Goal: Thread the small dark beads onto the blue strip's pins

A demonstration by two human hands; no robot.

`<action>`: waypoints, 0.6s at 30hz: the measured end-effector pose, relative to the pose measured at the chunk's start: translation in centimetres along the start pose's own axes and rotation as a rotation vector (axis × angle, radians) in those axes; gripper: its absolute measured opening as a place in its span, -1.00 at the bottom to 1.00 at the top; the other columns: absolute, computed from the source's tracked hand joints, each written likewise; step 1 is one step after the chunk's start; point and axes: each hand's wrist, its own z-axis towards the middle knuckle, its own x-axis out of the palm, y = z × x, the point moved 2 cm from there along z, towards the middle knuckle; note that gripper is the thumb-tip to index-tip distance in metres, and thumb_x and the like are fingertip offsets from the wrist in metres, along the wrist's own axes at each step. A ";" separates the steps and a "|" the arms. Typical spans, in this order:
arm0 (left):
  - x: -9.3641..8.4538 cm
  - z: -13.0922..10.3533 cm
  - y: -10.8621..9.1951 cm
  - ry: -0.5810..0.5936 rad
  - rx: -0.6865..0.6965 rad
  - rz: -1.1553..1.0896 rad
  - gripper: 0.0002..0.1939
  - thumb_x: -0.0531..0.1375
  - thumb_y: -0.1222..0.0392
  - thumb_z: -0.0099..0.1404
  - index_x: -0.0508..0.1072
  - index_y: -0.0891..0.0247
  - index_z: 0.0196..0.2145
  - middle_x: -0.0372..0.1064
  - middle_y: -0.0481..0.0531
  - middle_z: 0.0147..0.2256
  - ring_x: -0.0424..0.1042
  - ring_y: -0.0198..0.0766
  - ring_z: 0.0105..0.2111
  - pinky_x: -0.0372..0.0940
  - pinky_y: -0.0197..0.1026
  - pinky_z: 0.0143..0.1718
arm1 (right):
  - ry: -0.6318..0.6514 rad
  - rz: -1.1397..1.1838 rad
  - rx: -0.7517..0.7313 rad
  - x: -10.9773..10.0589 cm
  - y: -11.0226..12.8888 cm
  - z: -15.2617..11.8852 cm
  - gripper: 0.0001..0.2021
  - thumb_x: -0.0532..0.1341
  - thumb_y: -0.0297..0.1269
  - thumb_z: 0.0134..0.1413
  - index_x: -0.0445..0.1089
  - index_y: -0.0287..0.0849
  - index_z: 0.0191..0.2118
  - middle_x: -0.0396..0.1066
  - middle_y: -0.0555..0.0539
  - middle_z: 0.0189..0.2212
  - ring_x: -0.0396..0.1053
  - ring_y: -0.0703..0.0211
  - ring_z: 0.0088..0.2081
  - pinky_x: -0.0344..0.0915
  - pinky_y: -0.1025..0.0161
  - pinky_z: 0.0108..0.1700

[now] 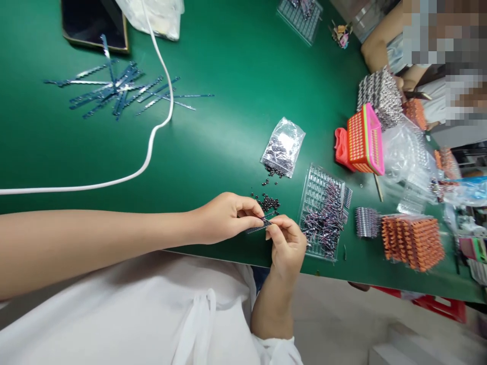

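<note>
My left hand (232,217) reaches in from the left, thumb and fingers pinched on a narrow dark strip (254,229) near the table's front edge. Against its other end, my right hand (288,244) is closed in a pinch at the fingertips; whether a tiny piece is between them is too small to tell. Just beyond the fingers lies a pile of small dark beads (268,204). Behind it, a clear plastic bag (283,147) of dark bits lies with more beads spilled at its mouth. To the right, a clear ridged tray (314,185) carries a heap of thin dark-and-pink pieces (325,220).
Blue metallic strips (122,88) lie scattered at left, near a white cable (151,144) and a dark tablet-like device (95,23). At right stand nested plastic baskets (359,142), orange stacked pieces (413,242) and a grey stack (367,222). Another person's arm (380,40) is at far right.
</note>
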 end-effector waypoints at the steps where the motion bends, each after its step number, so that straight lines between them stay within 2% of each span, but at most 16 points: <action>1: 0.0 0.0 0.0 0.002 0.019 0.035 -0.78 0.17 0.10 0.29 0.56 0.27 -0.32 0.52 -0.05 -0.43 0.41 -0.30 -0.42 0.22 -0.30 -0.38 | 0.021 0.015 0.015 0.0 0.0 0.0 -0.91 0.34 -0.23 0.07 0.50 -0.11 -0.32 0.38 0.04 -0.44 0.30 0.34 -0.48 0.24 0.34 -0.46; 7: 0.2 -0.2 0.1 0.129 0.217 0.127 -0.80 0.14 0.16 0.32 0.54 0.28 -0.31 0.53 -0.02 -0.36 0.42 -0.31 -0.38 0.25 -0.32 -0.32 | 0.188 0.140 0.068 -0.1 0.1 0.0 -0.90 0.34 -0.23 0.06 0.51 -0.13 -0.34 0.37 0.04 -0.45 0.30 0.36 -0.54 0.21 0.35 -0.52; 10: 0.1 -0.1 0.0 0.134 0.198 0.158 -0.78 0.14 0.13 0.33 0.54 0.28 -0.30 0.52 0.00 -0.37 0.41 -0.30 -0.40 0.24 -0.30 -0.34 | 0.144 0.022 0.012 -0.6 0.9 -0.6 -0.90 0.32 -0.24 0.09 0.51 -0.14 -0.34 0.39 0.03 -0.44 0.31 0.35 -0.54 0.21 0.35 -0.52; 13: -0.2 0.1 -0.1 0.062 0.105 0.130 -0.76 0.16 0.06 0.32 0.53 0.26 -0.31 0.54 -0.01 -0.37 0.43 -0.27 -0.37 0.25 -0.28 -0.33 | -0.099 -0.279 -0.127 -2.8 2.1 -1.4 -0.89 0.31 -0.23 0.10 0.51 -0.15 -0.33 0.41 0.01 -0.44 0.35 0.29 -0.47 0.27 0.33 -0.45; 15: -0.6 0.3 -0.2 -0.004 0.035 0.089 -0.76 0.18 0.03 0.31 0.53 0.25 -0.31 0.55 -0.02 -0.36 0.45 -0.26 -0.36 0.26 -0.28 -0.32 | -0.386 -0.541 -0.202 -5.3 2.9 -1.6 -0.83 0.31 -0.17 0.09 0.51 -0.17 -0.29 0.45 -0.02 -0.41 0.39 0.24 -0.42 0.31 0.30 -0.38; 16: -0.8 0.3 -0.3 -0.033 0.007 0.069 -0.76 0.18 0.02 0.30 0.52 0.25 -0.32 0.55 -0.03 -0.37 0.45 -0.27 -0.36 0.26 -0.28 -0.33 | -0.490 -0.666 -0.219 -6.6 3.2 -1.5 -0.79 0.31 -0.13 0.09 0.52 -0.18 -0.27 0.48 -0.05 -0.39 0.41 0.21 -0.37 0.34 0.28 -0.32; 18: -1.0 0.5 -0.3 -0.079 -0.020 0.029 -0.77 0.19 0.02 0.28 0.50 0.25 -0.33 0.54 -0.03 -0.38 0.45 -0.27 -0.36 0.27 -0.28 -0.33 | -0.602 -0.849 -0.238 -8.9 3.4 -0.9 -0.73 0.28 -0.08 0.11 0.53 -0.20 -0.24 0.52 -0.10 -0.33 0.44 0.16 -0.30 0.36 0.24 -0.21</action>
